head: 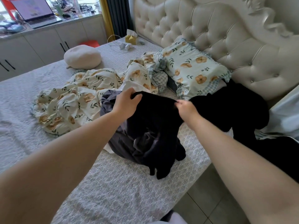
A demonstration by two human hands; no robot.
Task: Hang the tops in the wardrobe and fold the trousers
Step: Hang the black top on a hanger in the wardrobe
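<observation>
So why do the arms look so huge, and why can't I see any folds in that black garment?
Head view: the wide-angle lens stretches things near the frame's edges, so the forearms balloon; the black garment, gripped by the left hand and pinched by the right hand, is underexposed, hiding its folds.

The black garment (155,113) I hold covers much of the grey garment (118,143) under it, and the laptop (34,12) screen is too blurred to read.
</observation>
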